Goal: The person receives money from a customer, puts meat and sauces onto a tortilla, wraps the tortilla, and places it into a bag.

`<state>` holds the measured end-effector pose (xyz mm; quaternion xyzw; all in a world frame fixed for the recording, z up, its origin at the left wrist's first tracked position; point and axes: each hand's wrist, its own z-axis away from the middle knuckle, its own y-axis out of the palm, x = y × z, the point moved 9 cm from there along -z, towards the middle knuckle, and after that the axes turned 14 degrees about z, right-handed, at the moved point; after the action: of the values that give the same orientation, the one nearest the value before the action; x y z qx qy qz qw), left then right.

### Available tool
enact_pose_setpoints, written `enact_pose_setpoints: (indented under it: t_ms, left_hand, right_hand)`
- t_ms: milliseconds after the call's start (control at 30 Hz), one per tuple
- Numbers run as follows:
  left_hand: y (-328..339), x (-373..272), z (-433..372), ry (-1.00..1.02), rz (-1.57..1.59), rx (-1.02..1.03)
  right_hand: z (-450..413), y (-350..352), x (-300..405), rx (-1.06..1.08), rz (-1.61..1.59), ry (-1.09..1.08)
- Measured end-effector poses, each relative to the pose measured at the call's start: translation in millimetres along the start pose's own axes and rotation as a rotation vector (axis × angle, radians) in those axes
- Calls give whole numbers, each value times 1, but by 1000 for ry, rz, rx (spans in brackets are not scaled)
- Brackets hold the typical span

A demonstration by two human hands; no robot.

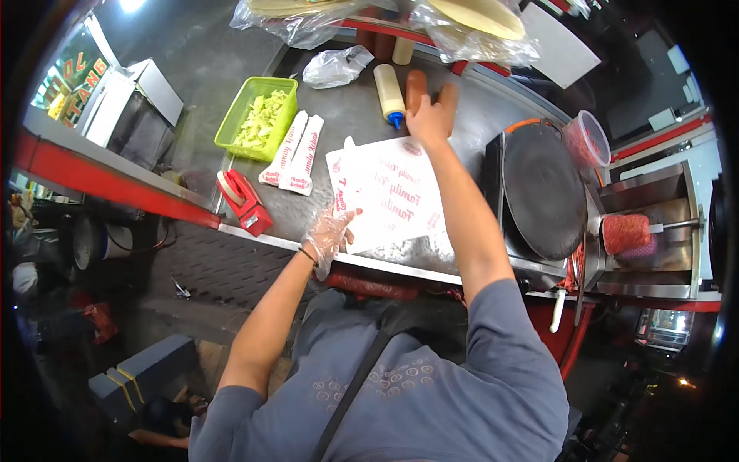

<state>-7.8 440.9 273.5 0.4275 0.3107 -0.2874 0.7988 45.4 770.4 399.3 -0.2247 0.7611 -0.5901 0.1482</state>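
Observation:
My left hand (330, 231), in a clear plastic glove, rests at the lower left edge of printed white wrapping paper (387, 190) on the steel counter. My right hand (430, 118) is bare and reaches over the paper to two brown-orange sauce bottles (415, 86); its fingers are at them, but whether they grip is hard to tell. A pale sauce squeeze bottle (388, 89) with a blue cap lies just left. Two wrapped rolls (294, 153) lie left of the paper, beside a green plastic tub (225, 130) of chopped pale-green vegetable.
A red tape dispenser (245, 203) stands near the counter's front left. At right are a round black griddle (544, 190), a white-handled knife (558, 310) and a meat spit (626, 233). Bagged flatbreads (482, 17) and a crumpled plastic bag (336, 66) are at the back.

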Motion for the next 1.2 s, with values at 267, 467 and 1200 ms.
enact_pose_setpoints:
  t_ms: [267, 467, 1200]
  left_hand:
    - [8, -12, -1, -151, -126, 85]
    - [-17, -6, -11, -144, -14, 34]
    - [-121, -123, 242, 540, 353, -112]
  right_hand:
    - [-46, 55, -54, 479, 144, 141]
    - [54, 1, -3, 371, 233, 108]
    - [249, 44, 316, 868, -1279, -58]
